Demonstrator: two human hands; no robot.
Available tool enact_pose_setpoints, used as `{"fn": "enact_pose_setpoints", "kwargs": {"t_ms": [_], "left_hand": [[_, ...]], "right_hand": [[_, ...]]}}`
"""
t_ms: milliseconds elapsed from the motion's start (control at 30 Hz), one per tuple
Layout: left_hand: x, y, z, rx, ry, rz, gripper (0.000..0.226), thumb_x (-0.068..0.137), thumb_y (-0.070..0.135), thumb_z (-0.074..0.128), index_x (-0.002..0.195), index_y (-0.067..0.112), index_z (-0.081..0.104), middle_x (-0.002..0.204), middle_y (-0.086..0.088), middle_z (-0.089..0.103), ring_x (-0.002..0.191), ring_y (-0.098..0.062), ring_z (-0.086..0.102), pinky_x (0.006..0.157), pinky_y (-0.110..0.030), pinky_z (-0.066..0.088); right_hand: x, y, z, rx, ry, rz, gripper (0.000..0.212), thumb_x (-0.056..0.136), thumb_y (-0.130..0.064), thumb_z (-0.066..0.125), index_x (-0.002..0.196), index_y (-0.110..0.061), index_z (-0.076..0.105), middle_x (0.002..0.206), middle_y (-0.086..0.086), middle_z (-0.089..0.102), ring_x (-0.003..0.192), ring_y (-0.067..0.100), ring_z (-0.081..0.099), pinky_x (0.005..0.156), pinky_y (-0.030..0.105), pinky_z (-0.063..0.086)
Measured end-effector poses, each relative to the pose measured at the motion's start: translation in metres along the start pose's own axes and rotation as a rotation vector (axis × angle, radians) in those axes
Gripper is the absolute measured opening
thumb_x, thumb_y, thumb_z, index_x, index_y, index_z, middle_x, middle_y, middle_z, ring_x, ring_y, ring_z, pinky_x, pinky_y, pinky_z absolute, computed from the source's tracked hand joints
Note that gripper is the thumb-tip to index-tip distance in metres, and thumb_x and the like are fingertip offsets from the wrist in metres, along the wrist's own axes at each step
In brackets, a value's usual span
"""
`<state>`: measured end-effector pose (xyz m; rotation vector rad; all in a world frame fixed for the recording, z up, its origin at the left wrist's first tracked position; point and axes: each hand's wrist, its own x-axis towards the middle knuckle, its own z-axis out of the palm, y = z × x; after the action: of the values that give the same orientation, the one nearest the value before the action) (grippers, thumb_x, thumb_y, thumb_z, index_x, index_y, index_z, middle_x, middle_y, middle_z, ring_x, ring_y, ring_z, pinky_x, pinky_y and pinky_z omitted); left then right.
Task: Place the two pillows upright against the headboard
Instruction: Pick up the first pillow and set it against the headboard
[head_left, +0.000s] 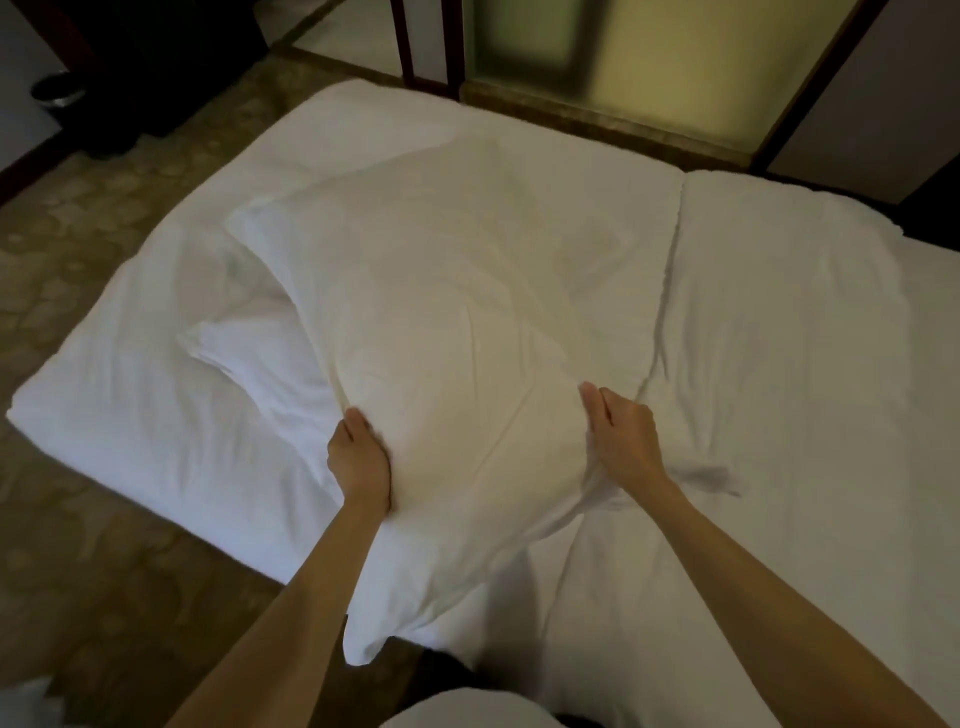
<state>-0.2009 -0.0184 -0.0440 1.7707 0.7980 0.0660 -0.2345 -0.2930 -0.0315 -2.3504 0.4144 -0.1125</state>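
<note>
Both my hands are on the big white pillow (441, 322), which lies across the white bed (779, 364), reaching from the near edge toward the far left corner. My left hand (358, 462) presses against the pillow's left side near its near end, fingers curled into the fabric, thumb on top, gripping the pillow edge. My right hand (621, 441) is on the pillow's right side, fingers closed and pinching a bunch of the pillowcase cloth; loose fabric trails below the wrist and out to the right. The pillow's near corner (363, 644) hangs off the near edge of the bed, over dark floor. A second pillow (260, 364) lies flat to the left, partly tucked under the one I hold, its corner poking out toward the left. Both sit on the left half of the bedding; a fold line (670, 270) runs from far to near through the duvet, just right of the held pillow. Neither pillow is upright; no headboard in view that I can tell. Patterned beige carpet (104, 260) surrounds the bed on the left and far sides. Dark wooden posts (405, 47) and a yellowish frosted panel (623, 52) stand beyond the far edge. Both forearms bare, reaching in from the bottom.
</note>
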Motion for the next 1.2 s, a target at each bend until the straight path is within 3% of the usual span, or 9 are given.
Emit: {"fn": "enact_pose_setpoints", "kwargs": {"t_ms": [167,300,467,600,700,833,1000,1200], "left_hand": [[-0.080,-0.063,-0.006,0.090,-0.014,-0.021,0.048,0.100,0.041,0.030,0.079,0.006,0.057,0.078,-0.007,0.059,0.082,-0.028,0.056,0.082,-0.040,0.045],[-0.136,-0.108,-0.013,0.144,-0.032,-0.060,0.046,0.100,0.044,0.028,0.084,0.011,0.056,0.083,-0.003,0.058,0.086,-0.025,0.054,0.084,-0.035,0.041],[-0.176,-0.139,-0.017,0.180,-0.050,-0.075,0.042,0.099,0.045,0.028,0.092,0.015,0.056,0.093,-0.004,0.059,0.091,-0.023,0.053,0.088,-0.033,0.041],[-0.161,-0.129,-0.011,0.301,-0.066,-0.086,0.049,0.100,0.044,0.025,0.095,0.008,0.057,0.093,-0.007,0.058,0.091,-0.027,0.054,0.087,-0.039,0.043],[-0.136,-0.118,-0.003,0.308,-0.086,-0.130,0.038,0.100,0.037,0.026,0.099,0.008,0.050,0.097,-0.009,0.056,0.098,-0.032,0.055,0.082,-0.039,0.041],[-0.087,-0.079,0.018,0.312,-0.066,-0.136,0.045,0.099,0.035,0.029,0.129,0.004,0.042,0.134,-0.021,0.044,0.121,-0.038,0.045,0.101,-0.046,0.038],[-0.026,-0.029,0.060,0.259,-0.063,-0.221,0.057,0.095,0.048,0.029,0.144,0.019,0.030,0.147,-0.016,0.034,0.131,-0.037,0.034,0.110,-0.053,0.025],[0.020,-0.030,0.084,0.162,-0.065,-0.377,0.067,0.091,0.056,0.028,0.143,0.015,0.028,0.142,-0.020,0.041,0.123,-0.040,0.044,0.104,-0.051,0.035]], "right_hand": [[-0.082,0.070,-0.018,-0.051,-0.056,0.055,0.049,0.098,-0.041,0.040,0.056,-0.017,0.042,0.047,-0.005,0.044,0.048,0.020,0.046,0.053,0.032,0.030],[-0.149,0.119,-0.026,-0.064,-0.138,0.142,0.048,0.098,-0.042,0.039,0.052,-0.028,0.040,0.050,-0.009,0.048,0.051,0.017,0.050,0.054,0.030,0.032],[-0.189,0.155,-0.038,-0.050,-0.155,0.205,0.048,0.098,-0.044,0.038,0.056,-0.021,0.044,0.053,-0.001,0.051,0.057,0.026,0.055,0.055,0.034,0.035],[-0.174,0.147,-0.035,-0.072,-0.174,0.211,0.047,0.098,-0.048,0.033,0.062,-0.020,0.044,0.055,-0.002,0.053,0.055,0.021,0.053,0.053,0.034,0.035],[-0.155,0.140,-0.029,-0.128,-0.147,0.229,0.041,0.098,-0.047,0.028,0.072,-0.020,0.045,0.062,0.000,0.055,0.058,0.022,0.053,0.056,0.033,0.035],[-0.098,0.113,-0.020,-0.078,-0.030,0.252,0.031,0.097,-0.039,0.036,0.091,-0.013,0.050,0.097,0.009,0.055,0.093,0.031,0.052,0.080,0.041,0.040],[-0.004,0.071,0.003,-0.030,-0.186,0.459,0.055,0.092,-0.057,0.037,0.132,-0.019,0.040,0.138,0.012,0.040,0.125,0.035,0.038,0.103,0.050,0.027],[0.060,0.070,0.031,0.021,-0.327,0.648,0.083,0.085,-0.074,0.026,0.145,-0.016,0.025,0.149,0.016,0.035,0.133,0.037,0.036,0.111,0.055,0.022]]}}
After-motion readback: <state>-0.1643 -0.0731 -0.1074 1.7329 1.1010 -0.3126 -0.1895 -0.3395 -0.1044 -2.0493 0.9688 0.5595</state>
